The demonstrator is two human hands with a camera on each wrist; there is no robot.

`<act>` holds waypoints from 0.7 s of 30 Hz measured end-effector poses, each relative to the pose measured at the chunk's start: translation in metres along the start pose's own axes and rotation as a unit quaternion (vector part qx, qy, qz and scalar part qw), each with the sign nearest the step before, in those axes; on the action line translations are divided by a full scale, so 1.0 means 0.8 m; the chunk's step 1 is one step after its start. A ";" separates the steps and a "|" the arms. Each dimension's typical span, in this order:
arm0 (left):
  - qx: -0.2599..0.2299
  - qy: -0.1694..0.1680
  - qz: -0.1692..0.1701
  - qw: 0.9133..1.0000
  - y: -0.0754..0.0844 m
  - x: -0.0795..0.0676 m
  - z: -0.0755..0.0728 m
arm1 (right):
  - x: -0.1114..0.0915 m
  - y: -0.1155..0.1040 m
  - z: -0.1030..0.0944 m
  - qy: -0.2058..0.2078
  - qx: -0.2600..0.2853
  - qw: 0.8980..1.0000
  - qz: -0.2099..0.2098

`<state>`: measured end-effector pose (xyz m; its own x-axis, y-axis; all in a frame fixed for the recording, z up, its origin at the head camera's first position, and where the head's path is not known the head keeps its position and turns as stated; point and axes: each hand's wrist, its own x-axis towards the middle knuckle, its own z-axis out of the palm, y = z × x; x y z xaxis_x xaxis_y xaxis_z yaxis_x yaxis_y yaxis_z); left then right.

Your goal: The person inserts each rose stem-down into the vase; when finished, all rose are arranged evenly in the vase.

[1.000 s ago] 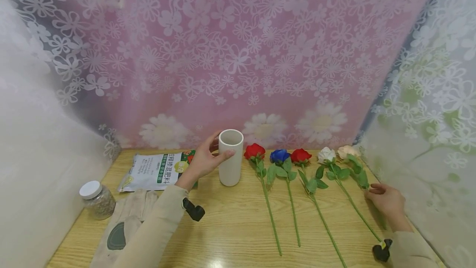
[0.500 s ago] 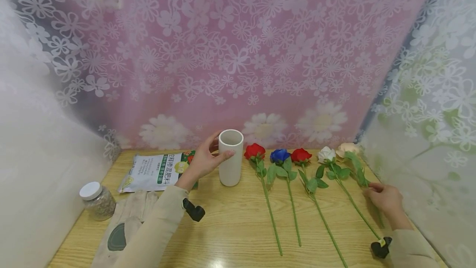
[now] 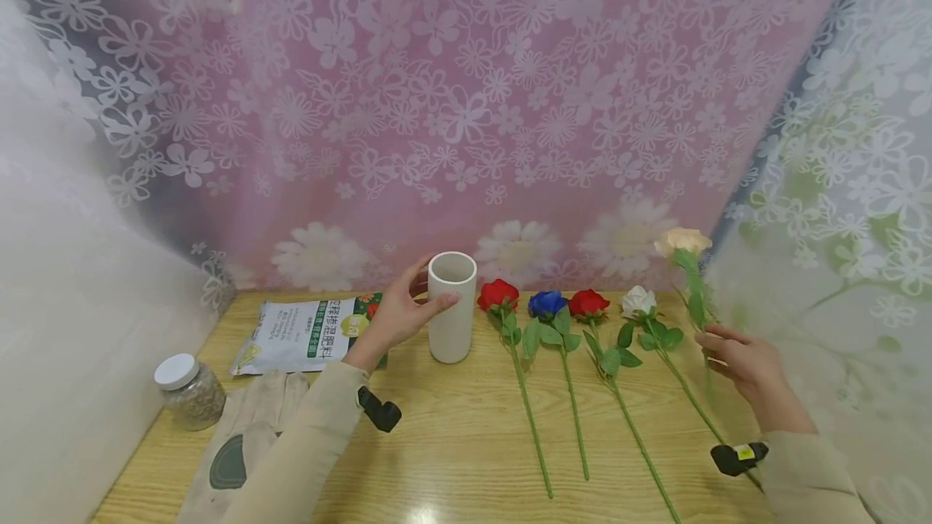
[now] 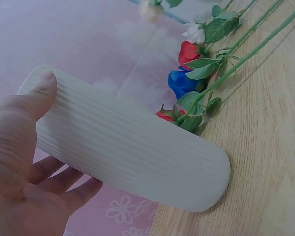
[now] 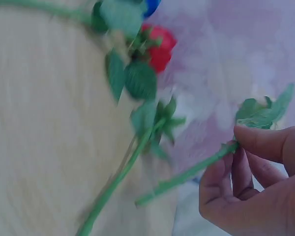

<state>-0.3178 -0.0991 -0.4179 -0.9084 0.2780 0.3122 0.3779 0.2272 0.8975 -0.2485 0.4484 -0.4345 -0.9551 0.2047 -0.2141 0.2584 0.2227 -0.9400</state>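
Vase (image 3: 453, 334) is gripped by left hand (image 3: 399, 312), apparently for steadiness; peach rose (image 3: 684, 244) is pinched at stem (image 5: 187, 173) by right hand (image 3: 748, 366), presumably against crushing.

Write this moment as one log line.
left hand: holds white ribbed vase, upright on wooden table; right hand: pinches peach rose, above table; lying on table: two red roses, blue rose, white rose
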 end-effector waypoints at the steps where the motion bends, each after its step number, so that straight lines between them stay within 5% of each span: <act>1: 0.000 0.000 0.001 1.000 0.000 0.000 0.000 | -0.001 -0.005 0.004 -0.014 0.020 1.000 -0.001; 6: 0.003 -0.001 0.003 1.000 0.003 -0.002 0.000 | -0.005 -0.030 0.029 -0.065 0.059 0.996 -0.010; 10: 0.006 -0.003 0.004 1.000 0.005 -0.003 0.000 | -0.007 -0.051 0.056 -0.072 0.033 0.996 -0.038; 17: 0.010 -0.007 0.011 1.000 0.005 -0.002 -0.001 | -0.010 -0.083 0.103 -0.090 0.091 0.988 -0.087; 21: 0.008 -0.007 0.018 1.000 0.002 -0.001 -0.001 | -0.015 -0.102 0.126 -0.100 0.080 0.986 -0.106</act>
<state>-0.3163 -0.1000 -0.4163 -0.8916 0.2989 0.3402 0.4137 0.2319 0.8804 -0.2726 0.3313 -0.3822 -0.9988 -0.0254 -0.0412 0.0390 0.0834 -0.9958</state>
